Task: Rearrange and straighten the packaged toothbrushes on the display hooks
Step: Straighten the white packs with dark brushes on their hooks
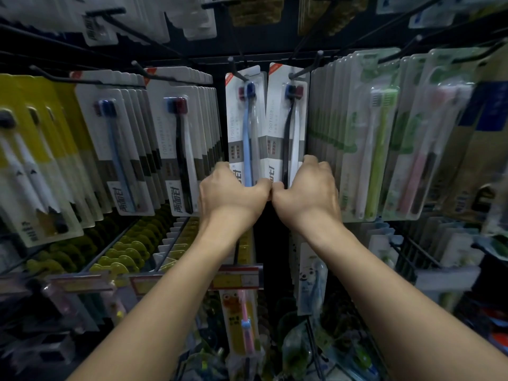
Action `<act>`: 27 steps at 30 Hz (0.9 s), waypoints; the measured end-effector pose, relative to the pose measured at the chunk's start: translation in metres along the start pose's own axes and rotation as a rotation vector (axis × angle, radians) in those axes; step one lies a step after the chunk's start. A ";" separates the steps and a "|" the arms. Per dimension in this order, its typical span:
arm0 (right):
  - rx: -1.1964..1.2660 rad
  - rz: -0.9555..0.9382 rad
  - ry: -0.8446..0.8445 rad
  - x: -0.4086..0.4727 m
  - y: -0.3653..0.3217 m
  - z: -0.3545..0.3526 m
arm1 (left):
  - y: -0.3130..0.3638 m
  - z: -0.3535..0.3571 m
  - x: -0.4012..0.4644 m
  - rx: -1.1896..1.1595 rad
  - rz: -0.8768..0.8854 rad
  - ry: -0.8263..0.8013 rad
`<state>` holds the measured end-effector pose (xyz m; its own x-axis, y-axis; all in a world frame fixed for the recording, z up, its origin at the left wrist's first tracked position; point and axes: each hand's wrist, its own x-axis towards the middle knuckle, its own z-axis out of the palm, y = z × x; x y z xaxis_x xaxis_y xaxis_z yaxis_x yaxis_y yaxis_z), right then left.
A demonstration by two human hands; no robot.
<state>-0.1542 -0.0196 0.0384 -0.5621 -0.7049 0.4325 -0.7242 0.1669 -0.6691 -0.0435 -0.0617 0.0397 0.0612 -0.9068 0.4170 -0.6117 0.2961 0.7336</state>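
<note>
Two white toothbrush packs hang side by side on black hooks in the middle of the rack. The left pack (245, 119) holds a light-blue brush, and my left hand (232, 188) grips its lower end. The right pack (286, 119) holds a black and a white brush, and my right hand (308, 188) grips its bottom. My two hands touch thumb to thumb between the packs. Both packs hang roughly upright, angled slightly towards each other. More packs hang behind each front one.
Rows of similar white packs (176, 138) and yellow packs (30, 160) hang to the left. Green and pink brush packs (382, 149) hang to the right. Black hook rods (148, 70) stick out towards me. Price tags (236, 277) and children's brushes (242, 320) hang on the lower row.
</note>
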 end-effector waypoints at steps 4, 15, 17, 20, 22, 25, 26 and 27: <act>0.024 0.002 -0.005 -0.004 -0.001 -0.001 | -0.002 -0.002 -0.003 0.005 0.009 0.008; 0.041 0.022 -0.004 -0.016 0.000 0.000 | -0.017 -0.009 -0.017 -0.050 0.055 0.044; 0.039 0.021 0.000 -0.019 0.002 0.000 | -0.020 -0.010 -0.020 -0.057 0.069 0.050; 0.043 0.026 0.008 -0.025 0.005 -0.001 | -0.024 -0.010 -0.026 -0.071 0.089 0.063; 0.047 0.028 0.012 -0.029 0.007 -0.001 | -0.026 -0.009 -0.029 -0.077 0.096 0.062; 0.043 0.019 0.026 -0.033 0.011 -0.001 | -0.027 -0.009 -0.032 -0.079 0.109 0.060; 0.044 0.013 0.031 -0.034 0.012 -0.001 | -0.028 -0.009 -0.033 -0.081 0.114 0.058; 0.047 0.010 0.035 -0.035 0.013 0.000 | -0.029 -0.009 -0.034 -0.085 0.120 0.057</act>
<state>-0.1441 0.0079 0.0144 -0.5833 -0.6788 0.4461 -0.6995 0.1407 -0.7006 -0.0208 -0.0366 0.0090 0.0375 -0.8455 0.5327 -0.5486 0.4282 0.7181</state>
